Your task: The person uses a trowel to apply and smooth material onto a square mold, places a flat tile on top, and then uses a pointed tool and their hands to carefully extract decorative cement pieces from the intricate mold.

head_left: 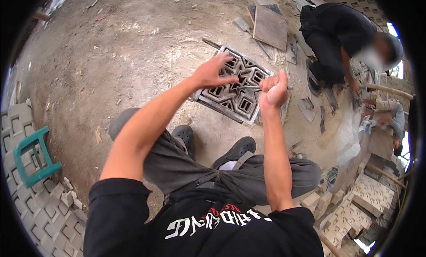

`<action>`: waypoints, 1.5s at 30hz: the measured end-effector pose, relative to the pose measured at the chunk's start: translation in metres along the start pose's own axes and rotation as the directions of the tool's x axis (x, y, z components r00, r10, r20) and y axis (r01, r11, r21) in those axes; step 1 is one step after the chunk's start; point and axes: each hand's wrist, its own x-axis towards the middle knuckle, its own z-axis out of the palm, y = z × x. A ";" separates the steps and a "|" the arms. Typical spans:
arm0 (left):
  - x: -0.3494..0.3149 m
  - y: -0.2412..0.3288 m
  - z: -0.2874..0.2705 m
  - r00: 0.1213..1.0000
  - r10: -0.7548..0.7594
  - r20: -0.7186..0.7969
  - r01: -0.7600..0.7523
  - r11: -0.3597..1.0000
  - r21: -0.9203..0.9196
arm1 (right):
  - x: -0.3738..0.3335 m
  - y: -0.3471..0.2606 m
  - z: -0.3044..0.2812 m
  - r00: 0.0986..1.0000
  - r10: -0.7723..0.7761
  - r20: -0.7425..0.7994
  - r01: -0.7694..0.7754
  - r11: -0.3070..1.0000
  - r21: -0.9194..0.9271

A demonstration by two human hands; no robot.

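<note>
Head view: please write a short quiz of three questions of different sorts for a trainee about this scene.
1. True or false: the left hand rests spread on the patterned metal mould.
2. The right hand is: A) open flat, B) closed in a fist grip on a thin rod, C) on the green stool.
3. Fill in: the mould lies on the ___ ground, in front of the person's dark shoes.

Key: 1 true; 2 B; 3 sandy.
</note>
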 end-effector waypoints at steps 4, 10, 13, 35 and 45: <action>0.002 -0.032 -0.060 0.917 -0.360 -0.171 0.378 0.922 0.085 | -0.013 0.007 0.014 0.996 -0.086 -0.021 0.084 0.993 -0.077; -0.082 -0.039 -0.022 0.794 -0.601 0.093 0.551 0.775 0.308 | 0.044 -0.023 0.017 0.953 0.106 -0.285 -0.118 0.993 -0.025; -0.118 -0.033 0.006 0.963 -0.173 -0.205 0.241 0.894 0.379 | 0.064 -0.033 0.016 0.924 0.352 -0.151 -0.352 0.936 0.021; -0.039 -0.075 0.001 0.303 -0.716 0.629 0.662 0.633 0.401 | 0.001 -0.150 -0.102 0.916 0.106 0.387 0.079 0.898 -0.433; 0.072 -0.113 -0.019 0.957 0.240 -0.163 -0.169 0.918 0.360 | 0.014 -0.164 -0.130 0.918 -0.028 0.397 0.271 0.776 -0.570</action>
